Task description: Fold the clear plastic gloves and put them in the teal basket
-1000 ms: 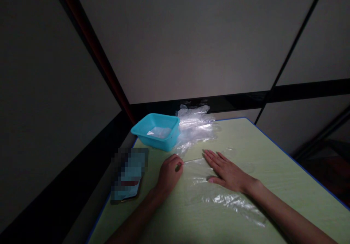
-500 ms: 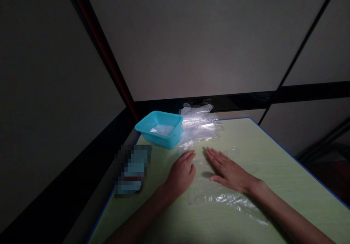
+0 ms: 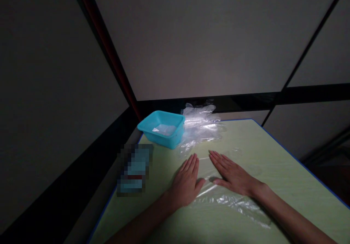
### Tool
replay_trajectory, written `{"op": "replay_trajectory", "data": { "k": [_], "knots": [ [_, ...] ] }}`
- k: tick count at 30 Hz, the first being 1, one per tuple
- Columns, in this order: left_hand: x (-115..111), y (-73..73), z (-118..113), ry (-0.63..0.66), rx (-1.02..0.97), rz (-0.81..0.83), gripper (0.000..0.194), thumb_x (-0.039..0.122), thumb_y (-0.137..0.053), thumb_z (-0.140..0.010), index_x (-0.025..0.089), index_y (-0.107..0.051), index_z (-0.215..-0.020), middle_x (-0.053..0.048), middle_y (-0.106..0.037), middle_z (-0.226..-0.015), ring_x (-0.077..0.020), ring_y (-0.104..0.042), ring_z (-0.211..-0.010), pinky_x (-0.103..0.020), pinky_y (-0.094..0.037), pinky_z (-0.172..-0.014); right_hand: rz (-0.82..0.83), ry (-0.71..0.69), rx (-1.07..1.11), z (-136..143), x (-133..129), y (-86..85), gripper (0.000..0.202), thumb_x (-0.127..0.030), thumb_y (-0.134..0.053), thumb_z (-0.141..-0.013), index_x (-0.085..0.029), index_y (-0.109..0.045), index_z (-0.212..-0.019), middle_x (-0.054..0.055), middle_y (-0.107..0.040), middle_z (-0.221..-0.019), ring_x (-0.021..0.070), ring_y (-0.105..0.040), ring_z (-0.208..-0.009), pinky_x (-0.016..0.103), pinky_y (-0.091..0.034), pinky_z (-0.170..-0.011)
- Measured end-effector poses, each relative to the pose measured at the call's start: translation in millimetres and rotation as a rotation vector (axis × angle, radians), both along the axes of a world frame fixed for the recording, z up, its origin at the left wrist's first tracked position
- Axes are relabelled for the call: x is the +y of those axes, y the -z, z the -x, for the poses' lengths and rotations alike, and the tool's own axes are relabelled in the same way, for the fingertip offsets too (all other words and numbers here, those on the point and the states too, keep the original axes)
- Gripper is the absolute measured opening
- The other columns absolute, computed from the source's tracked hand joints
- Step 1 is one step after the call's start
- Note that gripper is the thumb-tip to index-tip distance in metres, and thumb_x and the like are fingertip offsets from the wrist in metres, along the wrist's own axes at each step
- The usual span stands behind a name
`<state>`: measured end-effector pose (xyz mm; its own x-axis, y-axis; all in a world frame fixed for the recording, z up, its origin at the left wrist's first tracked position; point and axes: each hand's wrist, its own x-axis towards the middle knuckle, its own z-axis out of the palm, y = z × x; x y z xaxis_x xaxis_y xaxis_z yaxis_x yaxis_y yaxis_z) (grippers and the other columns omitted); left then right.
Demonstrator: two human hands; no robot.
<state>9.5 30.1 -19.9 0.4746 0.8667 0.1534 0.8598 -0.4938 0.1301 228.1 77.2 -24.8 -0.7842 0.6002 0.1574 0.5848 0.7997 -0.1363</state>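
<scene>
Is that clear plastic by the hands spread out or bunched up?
Spread out, though wrinkled: the clear plastic lies across the table, right hand over it, left hand at its edge.

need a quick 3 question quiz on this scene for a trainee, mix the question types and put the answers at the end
1. Which is nearer the turquoise basin, the left hand or the right hand?
2. True or false: the right hand is clenched into a fist.
3. In the view, where does the heap of clear plastic gloves lie? A) left of the basin B) right of the basin C) at the near edge of the table

Key
1. The left hand.
2. False: its fingers are stretched out, over clear plastic film.
3. B.
</scene>
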Motion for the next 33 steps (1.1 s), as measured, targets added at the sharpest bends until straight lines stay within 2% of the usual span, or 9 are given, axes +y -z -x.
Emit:
{"op": "replay_trajectory", "data": {
  "k": [6, 10, 12, 15, 18, 21, 25, 29, 33],
  "knots": [
    [-0.2, -0.8, 3.1, 0.014, -0.002, -0.006, 0.060, 0.039, -0.040, -0.085, 0.006, -0.024, -0.132, -0.017, -0.021, -0.140, -0.0239, -0.013, -0.131, -0.039, -0.023, -0.105, 0.031, 0.062, 0.020, -26.6, 3.4, 0.7, 0.073, -0.054, -0.033, -0.085, -0.017, 0.001, -0.139, 0.011, -0.009, -0.144, 0.0245, -0.011, -0.130, 0.045, -0.020, -0.104],
    [2.3, 0.4, 8.5, 0.046, 0.004, -0.018, 0.060, 0.040, -0.038, -0.086, 0.006, -0.023, -0.132, -0.017, -0.021, -0.140, -0.0235, -0.013, -0.131, -0.039, -0.022, -0.105, 0.172, 0.009, 0.033, -56.8, -14.3, -26.5, 0.068, -0.048, -0.039, -0.086, -0.021, -0.008, -0.139, 0.006, -0.010, -0.145, 0.0243, -0.012, -0.131, 0.044, -0.021, -0.104],
    [3.6, 0.1, 13.0, 0.063, -0.004, -0.005, 0.061, 0.039, -0.039, -0.085, 0.005, -0.022, -0.133, -0.018, -0.019, -0.141, -0.0236, -0.011, -0.131, -0.039, -0.021, -0.106, 0.237, -0.028, 0.014, -70.4, -32.1, -44.8, 0.063, -0.046, -0.046, -0.083, -0.024, -0.023, -0.137, 0.004, -0.018, -0.144, 0.0238, -0.020, -0.129, 0.042, -0.028, -0.103],
    [3.1, -2.8, 17.1, 0.084, -0.056, 0.014, 0.062, 0.037, -0.040, -0.085, 0.006, -0.019, -0.134, -0.017, -0.016, -0.142, -0.0230, -0.009, -0.131, -0.040, -0.020, -0.106, 0.262, -0.023, -0.043, -81.7, -63.5, -63.6, 0.043, -0.041, -0.055, -0.077, -0.028, -0.051, -0.118, 0.003, -0.043, -0.131, 0.0246, -0.040, -0.119, 0.042, -0.039, -0.095],
    [-2.7, -9.1, 14.7, 0.148, -0.128, 0.034, 0.062, 0.033, -0.042, -0.084, 0.011, -0.015, -0.136, -0.013, -0.012, -0.144, -0.0214, -0.007, -0.132, -0.040, -0.019, -0.106, 0.272, -0.042, -0.086, -79.0, -90.3, -67.2, 0.026, -0.030, -0.054, -0.078, -0.027, -0.060, -0.103, 0.004, -0.058, -0.108, 0.0230, -0.053, -0.101, 0.040, -0.046, -0.087],
    [-12.5, -18.5, 8.2, 0.242, -0.150, 0.085, 0.062, 0.031, -0.045, -0.084, 0.016, -0.016, -0.136, -0.010, -0.012, -0.144, -0.0207, -0.007, -0.132, -0.039, -0.018, -0.107, 0.243, -0.059, -0.124, -68.6, -103.0, -66.4, 0.022, -0.016, -0.045, -0.080, -0.024, -0.061, -0.092, 0.004, -0.061, -0.091, 0.0209, -0.055, -0.087, 0.039, -0.047, -0.081],
    [-23.8, -30.2, 0.5, 0.331, -0.130, 0.151, 0.057, 0.031, -0.046, -0.084, 0.018, -0.023, -0.135, -0.008, -0.015, -0.144, -0.0201, -0.011, -0.132, -0.038, -0.019, -0.107, 0.245, -0.052, -0.086, -58.5, -93.2, -79.8, 0.018, -0.012, -0.045, -0.078, -0.021, -0.060, -0.085, 0.005, -0.057, -0.098, 0.0204, -0.052, -0.094, 0.037, -0.044, -0.084],
    [-29.7, -35.2, -4.7, 0.362, -0.093, 0.186, 0.056, 0.030, -0.047, -0.084, 0.016, -0.027, -0.133, -0.009, -0.019, -0.143, -0.0190, -0.014, -0.131, -0.035, -0.020, -0.107, 0.353, -0.049, 0.053, -53.3, -61.1, -99.4, 0.013, -0.012, -0.046, -0.078, -0.019, -0.057, -0.079, 0.006, -0.055, -0.099, 0.0173, -0.052, -0.094, 0.031, -0.045, -0.081],
    [-36.2, -37.9, -10.3, 0.382, -0.098, 0.169, 0.057, 0.029, -0.050, -0.083, 0.017, -0.027, -0.133, -0.008, -0.018, -0.143, -0.0202, -0.014, -0.131, -0.035, -0.021, -0.107, 0.388, -0.089, 0.111, -44.9, -24.5, -94.2, 0.012, -0.012, -0.044, -0.080, -0.017, -0.055, -0.079, 0.005, -0.057, -0.088, 0.0155, -0.055, -0.083, 0.030, -0.046, -0.075]
  ]
}}
